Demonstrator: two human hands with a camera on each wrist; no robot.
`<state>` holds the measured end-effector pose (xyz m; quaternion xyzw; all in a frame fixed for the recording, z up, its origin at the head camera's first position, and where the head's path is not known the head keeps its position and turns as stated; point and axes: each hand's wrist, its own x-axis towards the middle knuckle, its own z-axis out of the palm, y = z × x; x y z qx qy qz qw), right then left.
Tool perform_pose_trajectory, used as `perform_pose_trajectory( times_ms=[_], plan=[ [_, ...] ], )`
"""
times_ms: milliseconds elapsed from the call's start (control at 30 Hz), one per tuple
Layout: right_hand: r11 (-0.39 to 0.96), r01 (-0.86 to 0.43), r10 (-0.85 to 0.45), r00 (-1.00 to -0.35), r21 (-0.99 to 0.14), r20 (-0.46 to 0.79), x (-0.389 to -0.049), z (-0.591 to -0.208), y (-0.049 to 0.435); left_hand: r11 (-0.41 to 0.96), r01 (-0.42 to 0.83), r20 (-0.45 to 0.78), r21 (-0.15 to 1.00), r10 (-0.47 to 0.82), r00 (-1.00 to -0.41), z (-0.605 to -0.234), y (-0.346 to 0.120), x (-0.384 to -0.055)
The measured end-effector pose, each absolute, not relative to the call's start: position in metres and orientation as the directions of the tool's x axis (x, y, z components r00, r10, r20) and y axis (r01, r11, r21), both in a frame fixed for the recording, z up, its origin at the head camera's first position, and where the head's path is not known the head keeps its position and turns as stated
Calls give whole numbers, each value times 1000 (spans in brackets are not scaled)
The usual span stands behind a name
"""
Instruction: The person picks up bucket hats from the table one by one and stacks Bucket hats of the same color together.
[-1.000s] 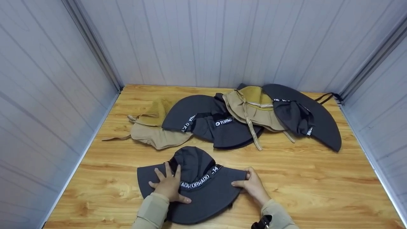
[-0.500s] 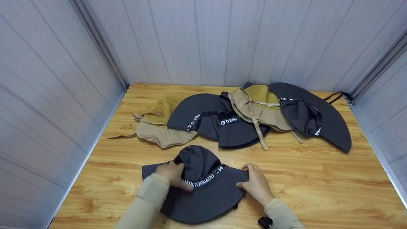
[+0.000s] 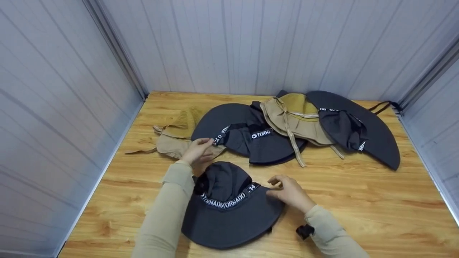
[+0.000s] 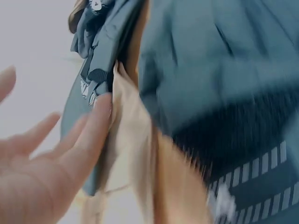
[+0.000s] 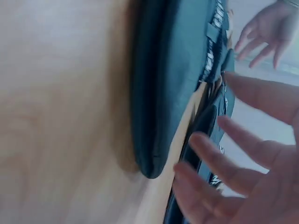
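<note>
A dark grey wide-brimmed sun hat with a white-lettered "TORNADO" band lies near me on the wooden table. My left hand is past its crown, fingers extended near the brim of another dark hat and overlapping a tan hat in the head view. The left wrist view shows that hand with fingers spread and nothing held. My right hand hovers by the near hat's right brim edge. Its fingers are loosely bent, apart from the brim in the right wrist view.
A row of overlapping hats spans the back: a tan and mustard hat with a hanging strap in the middle, and a dark hat on the right with a black cord. Pale panel walls enclose the table at back and sides.
My left hand has left the near hat's crown and moved forward toward the back row. My right hand has let go of the brim's edge. The near hat's left brim is now hidden behind my sleeve.
</note>
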<state>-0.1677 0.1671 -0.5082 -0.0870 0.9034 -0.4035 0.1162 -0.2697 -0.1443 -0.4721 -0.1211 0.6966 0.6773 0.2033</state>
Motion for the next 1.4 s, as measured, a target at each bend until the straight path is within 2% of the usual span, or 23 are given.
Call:
perform_pose_trajectory(
  times_ms=[133,233,300,400,500,667,900,1067,1200,1300,1400],
  plan=[
    [347,147,-295,-920,-926,-256,-191,-509,172,-232,-478,-494,847,-10,-870,-480,-135,-284],
    [102,334,-318,-882,-937,-349,-211,-511,175,-441,-432,-498,787,-39,-866,-487,-127,-296],
    [-17,406,-337,-863,-914,-378,-223,-512,176,-559,-390,-494,732,-40,-869,-491,-122,-302],
    [-110,469,-360,-841,-876,-405,-237,-514,174,-678,-336,-496,654,-49,-867,-495,-117,-310],
    [-136,517,-367,-818,-845,-442,-244,-515,168,-745,-300,-513,596,-66,-856,-497,-114,-314],
    [-170,553,-365,-804,-816,-469,-246,-519,156,-754,-257,-495,605,-102,-863,-498,-113,-313],
    [-200,553,-347,-812,-809,-469,-243,-523,149,-621,-136,-361,772,-253,-898,-503,-106,-306],
    [-211,550,-337,-817,-808,-468,-241,-524,146,-537,0,-279,844,-438,-855,-506,-96,-302],
    [-215,549,-325,-820,-808,-471,-238,-526,144,-491,53,-253,870,-535,-806,-508,-94,-298],
    [-204,538,-306,-829,-818,-468,-235,-527,145,-527,19,-295,849,-505,-811,-506,-97,-291],
    [-200,527,-284,-838,-826,-466,-232,-528,146,-560,-89,-356,823,-388,-850,-501,-106,-284]
  ],
)
